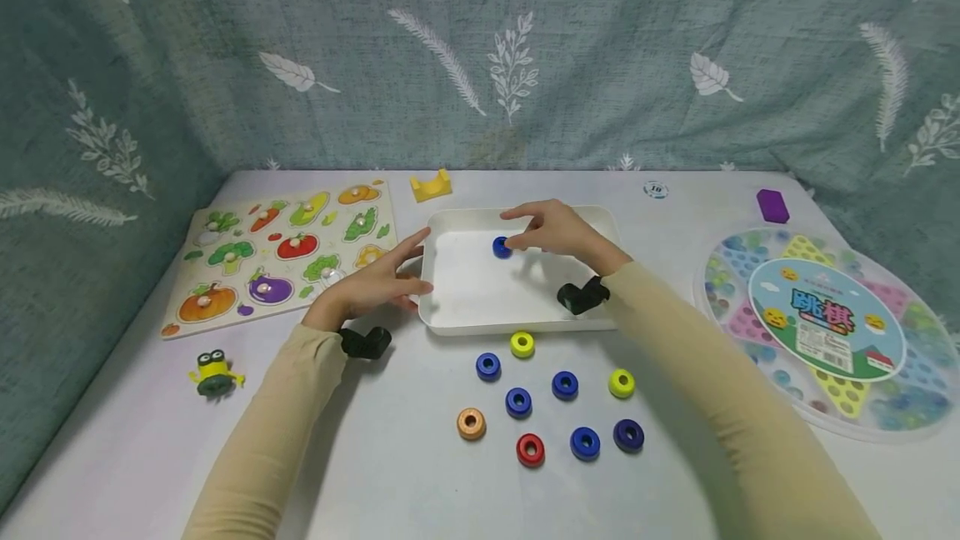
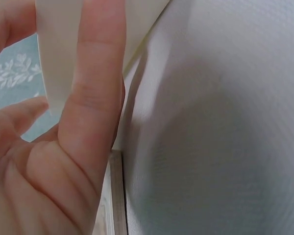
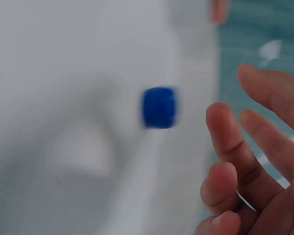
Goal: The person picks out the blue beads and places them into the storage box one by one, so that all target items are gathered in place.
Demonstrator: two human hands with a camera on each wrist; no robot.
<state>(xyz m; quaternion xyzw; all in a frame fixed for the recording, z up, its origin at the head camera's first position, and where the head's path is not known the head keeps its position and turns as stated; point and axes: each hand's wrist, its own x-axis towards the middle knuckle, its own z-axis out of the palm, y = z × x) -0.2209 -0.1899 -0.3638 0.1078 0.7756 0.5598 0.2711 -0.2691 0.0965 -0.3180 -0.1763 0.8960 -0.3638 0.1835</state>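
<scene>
My left hand (image 1: 378,277) grips the left end of a white tray (image 1: 517,327). In the left wrist view one finger (image 2: 100,63) lies along the tray's outer wall, and another reaches over the rim. Above the tray is my right hand (image 1: 555,232), its fingers spread and loosely bent. A blue ring (image 1: 501,247) is in the tray, just left of the right thumb in the head view. The right wrist view shows that same blue ring (image 3: 159,107) apart from the fingers (image 3: 224,128), tipped up on its edge and blurred.
Several rings lie in front of the tray: blue, yellow (image 1: 522,345), red (image 1: 530,450) and orange (image 1: 471,423). A vegetable puzzle board (image 1: 255,223) and a small yellow figure (image 1: 213,373) are left. A round game box (image 1: 825,319) is right. A yellow block (image 1: 431,187) stands behind the tray.
</scene>
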